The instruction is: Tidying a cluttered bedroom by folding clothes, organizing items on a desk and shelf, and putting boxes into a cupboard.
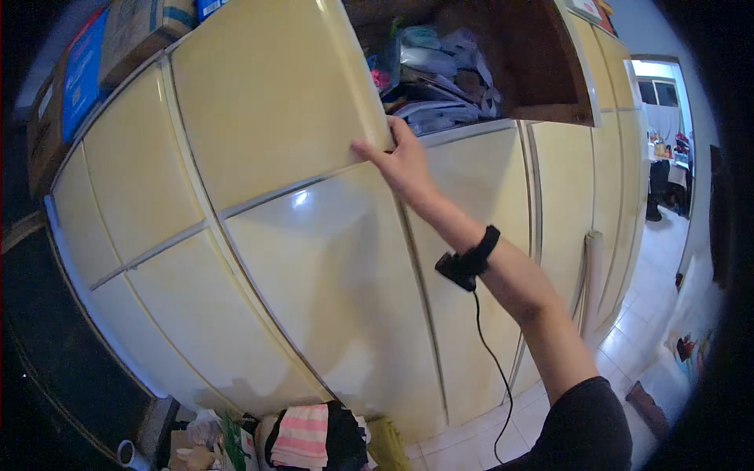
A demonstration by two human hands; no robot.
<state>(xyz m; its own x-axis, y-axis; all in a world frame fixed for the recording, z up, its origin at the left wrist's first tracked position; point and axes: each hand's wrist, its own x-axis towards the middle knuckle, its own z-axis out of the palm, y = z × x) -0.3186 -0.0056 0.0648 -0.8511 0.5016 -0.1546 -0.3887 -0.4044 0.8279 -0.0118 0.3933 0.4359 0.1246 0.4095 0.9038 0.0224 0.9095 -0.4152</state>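
My right hand point(403, 162) grips the edge of a cream upper cabinet door point(277, 106) near its lower corner. The thumb lies on the door's front face, and the fingers wrap behind its edge. To the right of this door, the upper compartment point(548, 65) is uncovered and shows a dark brown interior. Inside it, a heap of plastic bags point(442, 70) and folded items rests on the shelf, partly hidden by the door. A black strap with a small device point(468, 259) sits on my right forearm, and a cable hangs from it. My left hand is out of view.
Cardboard boxes point(138, 44) stand on top of the cabinet at left. By its foot are a pink-and-white striped cloth point(300, 435) and a box of mixed items point(206, 441). A long roll point(591, 282) leans against the cabinet at right. Beyond is a doorway point(662, 135).
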